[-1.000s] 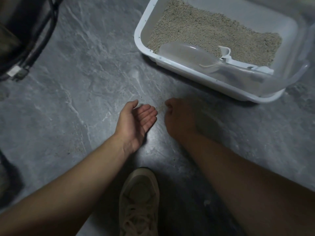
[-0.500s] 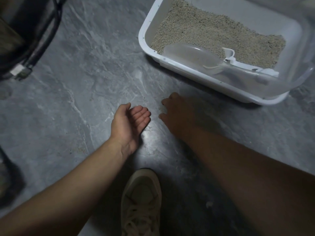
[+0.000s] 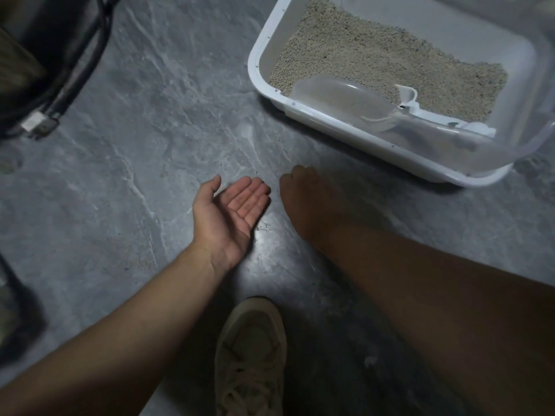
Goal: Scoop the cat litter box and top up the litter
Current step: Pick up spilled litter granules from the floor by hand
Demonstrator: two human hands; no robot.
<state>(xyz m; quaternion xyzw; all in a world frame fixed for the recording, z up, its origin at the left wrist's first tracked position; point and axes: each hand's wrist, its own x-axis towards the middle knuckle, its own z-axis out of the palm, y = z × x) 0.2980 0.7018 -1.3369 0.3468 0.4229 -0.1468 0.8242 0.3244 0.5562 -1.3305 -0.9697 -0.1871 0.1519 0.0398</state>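
A white litter box with beige litter sits on the grey floor at the upper right. A clear plastic scoop lies over its near rim. My left hand rests on the floor in front of the box, palm up, fingers straight and slightly cupped, with a few dark specks on them. My right hand is just to its right, back up and low to the floor; its fingers curl under and are hidden. A few stray litter grains lie between the two hands.
My beige shoe stands on the floor below the hands. Black cables with a plug run along the upper left. A clear plastic cover wraps the right end of the box. Marbled grey floor lies to the left.
My right hand has drawn slightly away from the left and settled lower. The small heap of grains seen between the hands a second ago no longer shows. My left palm stays turned up.
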